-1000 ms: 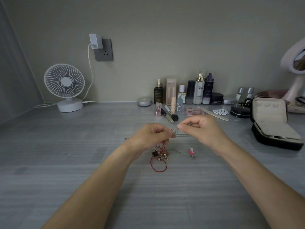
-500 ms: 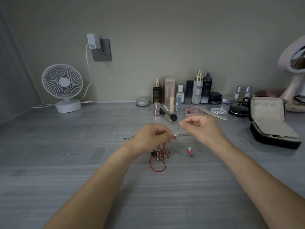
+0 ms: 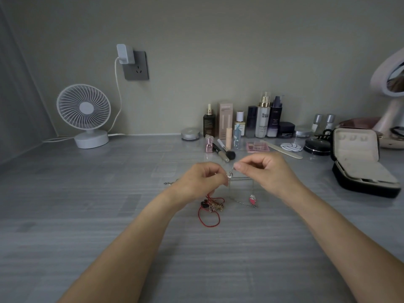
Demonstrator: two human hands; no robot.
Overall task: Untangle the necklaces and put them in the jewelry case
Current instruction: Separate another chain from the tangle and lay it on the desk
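Little changed since a second ago: both hands still raised over the tangle, the pinch point barely shifted, the red loop lying much as before. Tangled necklaces (image 3: 213, 205) heaped on the grey tabletop (image 3: 87, 215), a red cord (image 3: 208, 217) looping out toward the near side, gold and dark links bunched at the knot. Thin silver chain (image 3: 240, 178) lifted from the heap and stretched between the two hands, one strand dropping to a small pink pendant (image 3: 252, 200) just above or on the tabletop, hard to tell which. Left hand (image 3: 201, 180) curled, fingers pinched narrow on a small silver ring or clasp of that chain. Right hand (image 3: 262, 171) close beside it, thumb and forefinger pressed together on the same chain, the other fingers folded in. Well off to the right, jewelry case (image 3: 360, 165) open, lid upright, pale lining showing, no necklace visible inside. Further back, a row of cosmetic bottles (image 3: 262, 119) against the wall, brushes and a pink palette (image 3: 257, 147) in front. White desk fan (image 3: 84, 112) at far left, plugged into the wall socket (image 3: 135, 65). Round mirror (image 3: 391, 77) at the right edge.
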